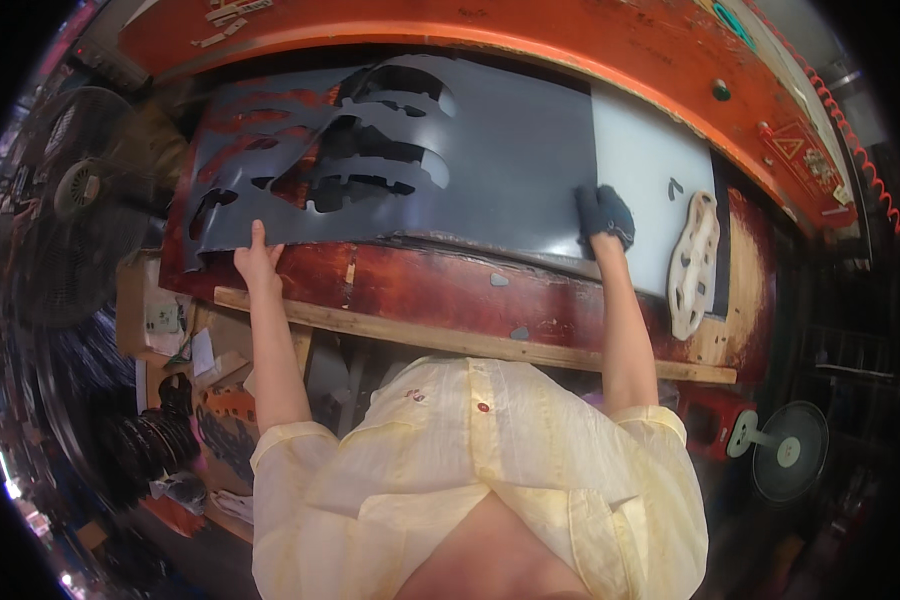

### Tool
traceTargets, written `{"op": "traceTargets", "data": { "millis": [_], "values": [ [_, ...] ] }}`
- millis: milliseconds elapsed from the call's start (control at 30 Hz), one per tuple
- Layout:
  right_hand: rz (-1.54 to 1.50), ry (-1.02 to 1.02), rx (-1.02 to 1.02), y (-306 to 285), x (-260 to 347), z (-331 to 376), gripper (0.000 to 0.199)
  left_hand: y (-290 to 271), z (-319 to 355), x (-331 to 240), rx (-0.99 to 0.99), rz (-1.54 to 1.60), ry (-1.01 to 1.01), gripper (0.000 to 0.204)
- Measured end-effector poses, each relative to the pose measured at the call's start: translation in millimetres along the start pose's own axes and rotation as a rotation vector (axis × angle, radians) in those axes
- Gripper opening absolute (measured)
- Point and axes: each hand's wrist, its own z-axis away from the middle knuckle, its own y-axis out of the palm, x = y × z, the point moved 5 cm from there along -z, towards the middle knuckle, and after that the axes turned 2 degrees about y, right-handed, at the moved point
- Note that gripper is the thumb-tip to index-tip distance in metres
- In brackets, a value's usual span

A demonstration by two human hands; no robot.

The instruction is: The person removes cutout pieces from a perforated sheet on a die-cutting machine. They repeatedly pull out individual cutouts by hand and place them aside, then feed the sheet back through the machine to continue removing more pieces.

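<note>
A large dark grey sheet [510, 150] with several cut-out holes along its left half lies on a worn red machine bed [420, 285]. My left hand [257, 258], bare, grips the sheet's near left edge, thumb on top. My right hand [604, 216] wears a dark glove and presses on the sheet's right edge, where it meets a white cutting board [642, 170]. A pale cutting die [692, 262] with oval openings rests on the board's right side, apart from both hands.
An orange-red press beam [590, 50] arches over the far side of the bed. A wooden plank [450, 340] runs along the near edge. A big floor fan [75, 190] stands at left, a small fan [788, 452] at lower right. Clutter and boxes lie at lower left.
</note>
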Motion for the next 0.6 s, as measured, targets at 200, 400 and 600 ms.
{"op": "traceTargets", "data": {
  "millis": [200, 400, 600],
  "values": [
    [0.096, 0.040, 0.080, 1.4, 12.8, 1.8, 0.050, 22.7, -63.2, -69.1, 0.040, 0.239, 0.287, 0.025],
    [0.069, 0.086, 0.272, -4.4, 22.6, 9.5, 0.053, -7.3, -28.4, -43.0, 0.208, -1.269, 0.116, 0.044],
    [0.119, -0.072, 0.277, -8.9, -1.7, -2.3, 0.052, 35.6, 141.7, 0.6, 0.404, -0.924, 0.911, 0.016]
  ]
}}
